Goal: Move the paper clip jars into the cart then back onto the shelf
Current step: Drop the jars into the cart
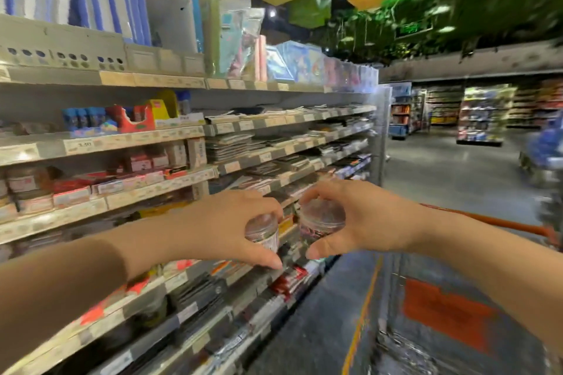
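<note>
Two clear paper clip jars, both in the air. The left jar (263, 231) is grasped from above by the left grip (225, 228), fingers curled round the lid. The right jar (320, 222) is clasped the same way by the right grip (359, 222). The jars are side by side, near, apparently not touching. The shelf (152, 189) is left of and beyond the left grip; the cart (499, 222) is below and right of the right grip. Neither jar is in the cart or on the shelf. Looks mid-transfer, can't tell which leg; set-down not yet done.

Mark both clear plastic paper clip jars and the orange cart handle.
Left-hand clear plastic jar (263, 234), head view, labelled wall.
Right-hand clear plastic jar (320, 221), head view, upper wall.
Orange cart handle (505, 222), head view, bar.
</note>
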{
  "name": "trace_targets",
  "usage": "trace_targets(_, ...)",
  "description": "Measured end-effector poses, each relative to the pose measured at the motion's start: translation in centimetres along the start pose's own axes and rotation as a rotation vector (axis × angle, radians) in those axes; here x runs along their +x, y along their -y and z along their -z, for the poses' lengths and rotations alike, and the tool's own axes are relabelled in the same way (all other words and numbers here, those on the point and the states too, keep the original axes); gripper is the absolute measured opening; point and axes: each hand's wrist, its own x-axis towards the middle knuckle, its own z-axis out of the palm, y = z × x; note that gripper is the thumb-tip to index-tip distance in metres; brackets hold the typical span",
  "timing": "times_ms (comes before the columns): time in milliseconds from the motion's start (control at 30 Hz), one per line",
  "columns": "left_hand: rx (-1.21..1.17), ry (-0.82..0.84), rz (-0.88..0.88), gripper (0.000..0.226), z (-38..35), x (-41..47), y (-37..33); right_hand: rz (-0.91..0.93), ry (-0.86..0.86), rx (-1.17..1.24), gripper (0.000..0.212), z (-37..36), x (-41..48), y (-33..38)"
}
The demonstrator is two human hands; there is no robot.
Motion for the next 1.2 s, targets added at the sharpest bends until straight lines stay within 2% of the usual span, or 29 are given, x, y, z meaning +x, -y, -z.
trace_targets(100,0.005,-0.009,-0.037,0.064,-0.9,5.0,-5.1,-0.055,-0.002,-0.063,0.065,3.0,-5.1,-3.9)
trace_targets(233,0.002,-0.021,-0.124,0.066,-2.3,11.5,-11.7,-0.162,0.011,-0.121,0.067,6.2,-11.3,-9.3)
trace_targets(367,-0.035,-0.010,-0.218,0.091,-5.1,17.3,-16.7,-0.282,-0.011,-0.099,0.069,8.1,-16.1,-14.3)
trace_targets(433,-0.040,0.022,-0.246,0.083,-6.6,19.9,-18.7,-0.340,-0.015,-0.084,0.064,7.9,-17.8,-16.9)
trace_targets(500,-0.043,0.049,-0.266,0.066,-8.1,22.2,-20.0,-0.393,-0.017,-0.084,0.062,7.4,-18.9,-19.5)
trace_targets(533,-0.053,0.061,-0.289,0.065,-9.0,23.4,-20.3,-0.415,-0.014,-0.091,0.063,7.0,-19.1,-20.7)
trace_targets(633,-0.055,0.075,-0.378,0.077,-12.0,27.1,-20.4,-0.481,-0.019,-0.101,0.067,5.3,-19.3,-24.4)
trace_targets(800,-0.089,0.135,-0.420,0.076,-18.2,34.2,-18.0,-0.569,0.008,-0.112,0.069,1.3,-17.8,-31.1)
trace_targets(900,-0.099,0.151,-0.475,0.060,-22.8,38.1,-16.7,-0.669,-0.041,0.001,0.070,-1.7,-16.7,-35.4)
trace_targets(1033,-0.079,0.221,-0.511,0.062,-29.6,41.0,-16.6,-0.807,-0.088,0.132,0.066,-7.6,-17.1,-40.7)
trace_targets(1200,-0.101,0.351,-0.554,0.062,-40.5,41.3,-18.0,-0.960,0.010,0.185,0.074,-16.8,-18.7,-45.2)
